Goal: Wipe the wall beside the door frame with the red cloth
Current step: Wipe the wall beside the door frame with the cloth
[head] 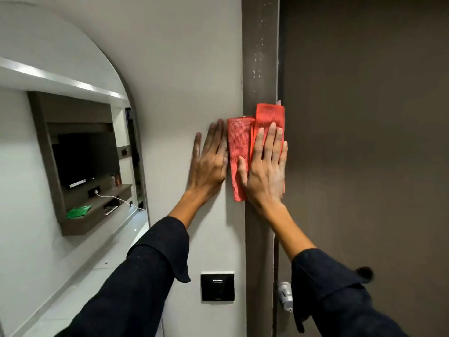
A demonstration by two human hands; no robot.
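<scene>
Red cloth [239,152] lies under my flat, spread right hand [264,171] across the door frame [260,57]; my left hand [209,164], open-palmed, presses the wall [184,69] beside it.

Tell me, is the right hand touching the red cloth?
Touching. The head view shows the right hand lying flat on the red cloth, fingers spread, pressing it against the door frame.
</scene>
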